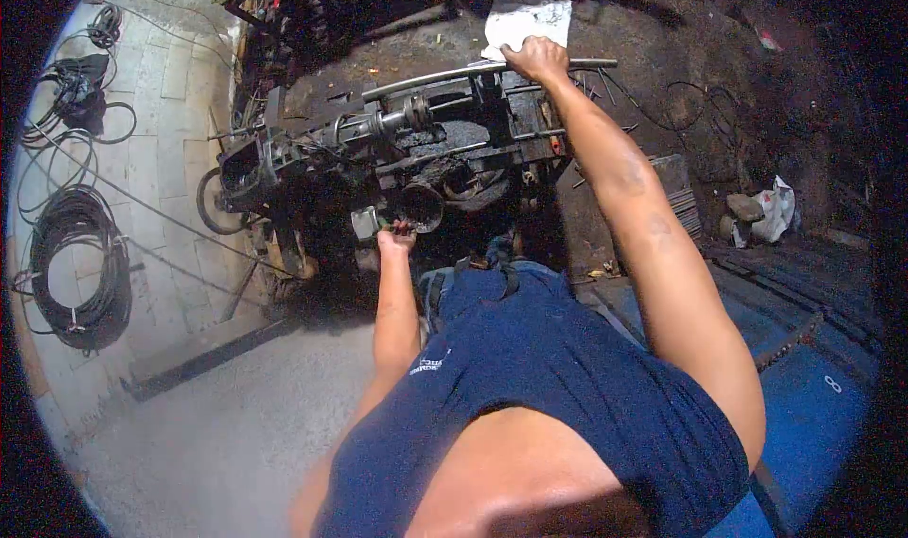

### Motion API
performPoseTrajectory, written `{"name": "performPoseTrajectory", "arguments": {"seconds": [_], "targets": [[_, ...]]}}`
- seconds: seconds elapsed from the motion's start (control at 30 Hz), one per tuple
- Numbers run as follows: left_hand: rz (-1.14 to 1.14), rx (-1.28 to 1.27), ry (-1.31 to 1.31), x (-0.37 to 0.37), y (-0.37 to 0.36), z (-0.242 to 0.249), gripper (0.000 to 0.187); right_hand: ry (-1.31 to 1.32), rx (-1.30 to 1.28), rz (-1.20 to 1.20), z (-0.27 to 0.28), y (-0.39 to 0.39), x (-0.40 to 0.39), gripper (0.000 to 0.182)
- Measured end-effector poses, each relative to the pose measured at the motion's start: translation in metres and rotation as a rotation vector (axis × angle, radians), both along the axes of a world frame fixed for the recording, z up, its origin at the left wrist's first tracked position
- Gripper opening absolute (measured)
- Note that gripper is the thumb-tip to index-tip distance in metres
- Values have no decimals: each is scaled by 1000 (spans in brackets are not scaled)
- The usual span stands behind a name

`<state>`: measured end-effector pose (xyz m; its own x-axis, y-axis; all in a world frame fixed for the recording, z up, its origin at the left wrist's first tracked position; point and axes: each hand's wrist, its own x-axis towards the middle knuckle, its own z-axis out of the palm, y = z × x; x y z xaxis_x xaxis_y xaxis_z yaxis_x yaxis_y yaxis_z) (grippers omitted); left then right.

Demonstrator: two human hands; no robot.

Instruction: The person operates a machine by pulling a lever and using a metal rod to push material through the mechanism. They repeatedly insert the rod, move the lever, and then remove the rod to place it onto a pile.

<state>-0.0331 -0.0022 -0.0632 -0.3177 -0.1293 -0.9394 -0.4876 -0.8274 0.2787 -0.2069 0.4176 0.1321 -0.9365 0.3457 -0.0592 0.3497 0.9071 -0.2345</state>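
Observation:
A dark, greasy machine (pixel 407 150) stands in front of me, with a long metal bar (pixel 426 81) running along its far side. My right hand (pixel 539 60) is closed round the right part of this bar, beside a white sheet (pixel 549 26) lying beyond it. On the near side of the machine, my left hand (pixel 397 235) has its fingers curled upward next to a round metal cup (pixel 421 209) and a small pale box (pixel 365 223). What those fingers hold, if anything, is too small and dark to make out.
A coil of black cable (pixel 78 264) lies on the pale floor at the left, with more loose cables above it. At the right are a stack of thin plates (pixel 683 212), a white bag (pixel 777 212) and a blue surface (pixel 823 415).

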Motion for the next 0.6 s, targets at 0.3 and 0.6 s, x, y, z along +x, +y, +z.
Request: {"name": "performPoseTrajectory", "arguments": {"seconds": [0.3,0.6], "targets": [[-9,55,32,1,-8,-13,33,-6,-21,-17,4,-3,3,64],[70,25,-13,0,6,18,30,-1,-15,-5,2,-2,3,65]]}}
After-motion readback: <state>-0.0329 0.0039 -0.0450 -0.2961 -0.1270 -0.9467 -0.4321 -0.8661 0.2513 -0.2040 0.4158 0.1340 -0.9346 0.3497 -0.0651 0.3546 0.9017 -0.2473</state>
